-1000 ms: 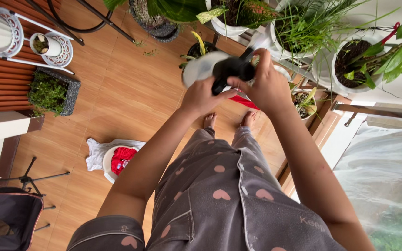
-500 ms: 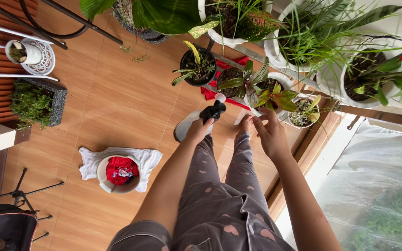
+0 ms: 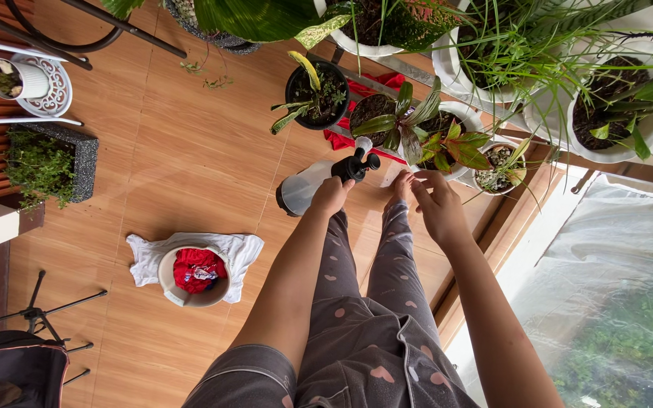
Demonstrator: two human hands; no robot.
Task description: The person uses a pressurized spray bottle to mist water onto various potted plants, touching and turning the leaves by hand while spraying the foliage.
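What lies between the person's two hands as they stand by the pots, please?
In the head view, between the left hand holding the spray bottle and the open right hand lie the person's two bare feet on the wooden floor.

The left hand (image 3: 332,195) covers the spray bottle's (image 3: 305,189) handle, the red cloth (image 3: 357,113) lies mostly hidden behind potted plants, large white pots (image 3: 614,143) are cut off by the top and right edges, and the tripod (image 3: 35,313) is partly cropped.
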